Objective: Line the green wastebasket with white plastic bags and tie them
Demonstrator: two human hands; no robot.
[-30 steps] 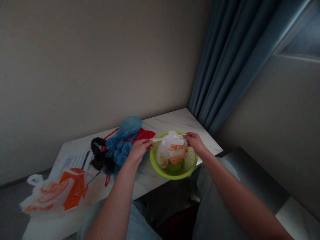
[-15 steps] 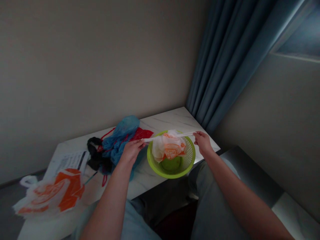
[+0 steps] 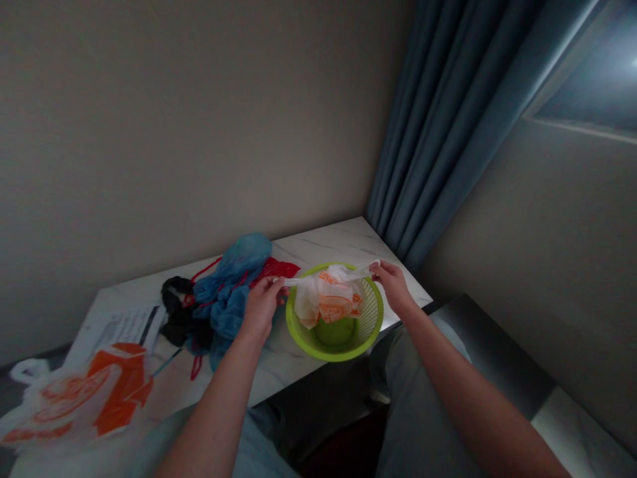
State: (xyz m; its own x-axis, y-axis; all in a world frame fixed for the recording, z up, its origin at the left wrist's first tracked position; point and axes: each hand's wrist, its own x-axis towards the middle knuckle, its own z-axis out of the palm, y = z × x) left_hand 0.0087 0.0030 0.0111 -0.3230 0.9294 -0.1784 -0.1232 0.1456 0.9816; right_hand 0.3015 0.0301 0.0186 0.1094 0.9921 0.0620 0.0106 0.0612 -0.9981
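Observation:
A white plastic bag (image 3: pixel 331 295) with orange print hangs bunched over the green plastic basket (image 3: pixel 334 354), its handles stretched out to both sides. My left hand (image 3: pixel 263 299) pinches one handle at the basket's left rim. At the other end, my right hand (image 3: pixel 391 282) grips the opposite handle near the right rim. The bag's lower part covers the back of the basket; the green bottom shows in front of it.
Left of the basket lies a heap of blue plastic bags (image 3: pixel 229 312), with black bags (image 3: pixel 176 312) and a red bag (image 3: pixel 276 267). Another white-and-orange bag (image 3: pixel 79 395) and a printed sheet (image 3: pixel 117 328) lie farther left on the marble-patterned table (image 3: pixel 318 242). A blue curtain (image 3: pixel 438 133) hangs behind.
The view has shifted slightly, so the table and its things sit a little farther left. Both hands still hold the stretched handles over the basket.

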